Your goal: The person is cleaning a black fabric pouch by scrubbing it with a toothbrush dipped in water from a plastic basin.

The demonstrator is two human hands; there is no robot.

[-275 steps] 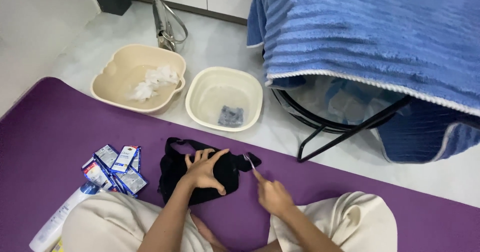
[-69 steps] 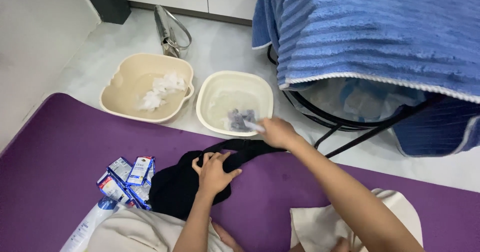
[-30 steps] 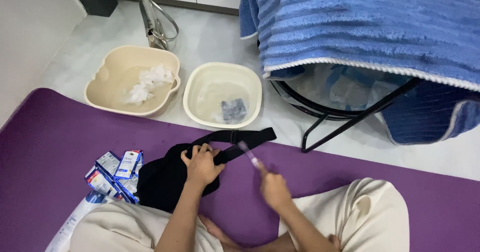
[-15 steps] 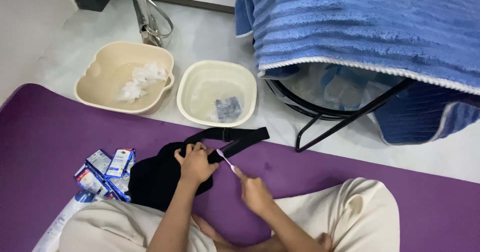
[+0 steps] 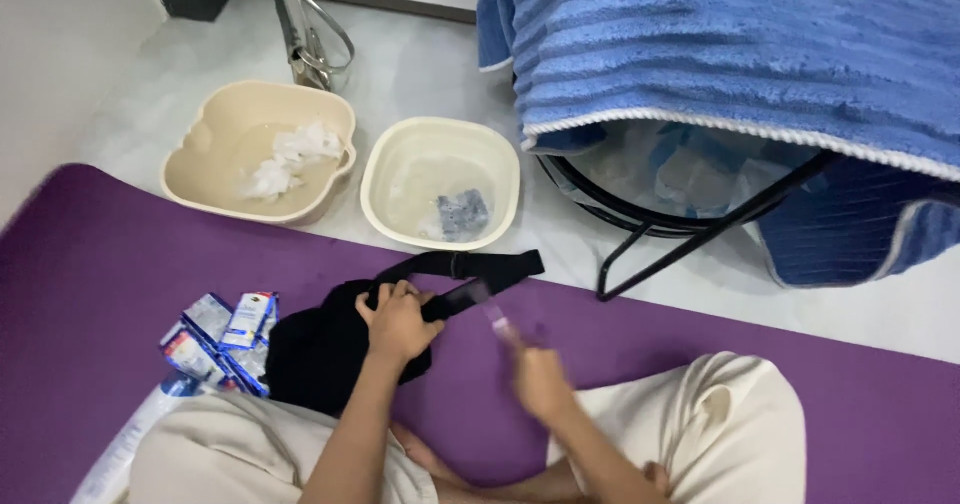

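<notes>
The black bag (image 5: 330,349) is pinned under the left hand (image 5: 398,321), a small brush (image 5: 488,311) is pinched in the blurred right hand (image 5: 540,379) beside it, and scrubbing appears unfinished.

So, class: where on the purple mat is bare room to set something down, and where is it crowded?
Bare mat lies left, between beige basin and packets; more right of the knee. Crowded around the black bag and both hands.
</notes>
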